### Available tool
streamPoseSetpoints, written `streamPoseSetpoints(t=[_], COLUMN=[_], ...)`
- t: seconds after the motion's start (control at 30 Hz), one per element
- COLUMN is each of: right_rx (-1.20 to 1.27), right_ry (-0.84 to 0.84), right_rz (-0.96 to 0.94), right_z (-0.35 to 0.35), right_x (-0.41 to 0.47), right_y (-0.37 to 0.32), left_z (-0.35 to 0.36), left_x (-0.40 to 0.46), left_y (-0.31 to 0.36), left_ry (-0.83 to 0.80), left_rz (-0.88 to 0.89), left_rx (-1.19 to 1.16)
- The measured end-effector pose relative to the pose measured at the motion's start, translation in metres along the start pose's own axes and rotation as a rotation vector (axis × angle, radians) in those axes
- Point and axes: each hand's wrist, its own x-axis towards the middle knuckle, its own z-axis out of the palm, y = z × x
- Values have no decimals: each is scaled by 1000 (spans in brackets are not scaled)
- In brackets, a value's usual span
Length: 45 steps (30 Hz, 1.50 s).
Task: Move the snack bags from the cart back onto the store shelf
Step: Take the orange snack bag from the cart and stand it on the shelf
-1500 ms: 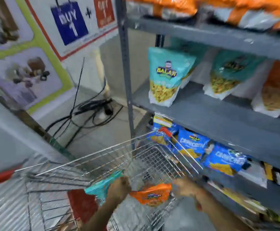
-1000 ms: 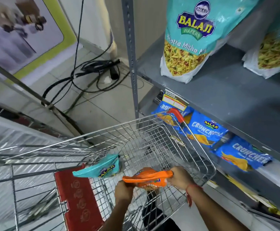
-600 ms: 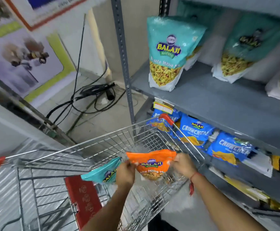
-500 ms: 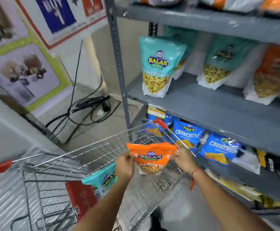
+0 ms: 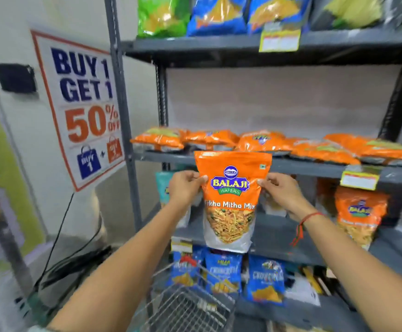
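The person is holding one orange snack bag (image 5: 231, 202) upright in the air, the left hand (image 5: 185, 185) pinching its left edge and the right hand (image 5: 279, 190) pinching its right edge, both clamped on the bag just below its sealed top. The bag is hanging in front of the grey store shelf (image 5: 291, 167), its top level with the tier where a row of flat orange bags (image 5: 262, 141) is already lying (those look like the same product, so that tier is probably where it belongs). It is not yet resting on any tier, so this bag is only partway home: lifted clear of the wire cart (image 5: 190, 305), whose front corner is showing at the bottom of the view, but not set down. Most of the cart's basket is lying outside the view, so how many bags are waiting in it cannot be told.
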Motion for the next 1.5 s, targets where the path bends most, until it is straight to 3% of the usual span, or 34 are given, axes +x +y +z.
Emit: streamPoseSetpoints(t=[0.2, 0.4, 0.7, 1.13, 1.5], right_rx=[40, 52, 83, -20, -44], right_ry=[121, 163, 167, 54, 10], right_rz=[-47, -22, 149, 354, 421], right_z=[-74, -92, -77, -67, -67], right_x=[16, 14, 16, 76, 135], right_y=[-19, -11, 64, 247, 337], left_z=[31, 58, 114, 282, 363], left_x=[13, 15, 28, 66, 110], left_y=[83, 89, 28, -93, -136], left_ry=[-56, -34, -144, -161, -161], left_rz=[88, 93, -15, -209, -195], left_rx=[-40, -61, -15, 81, 167])
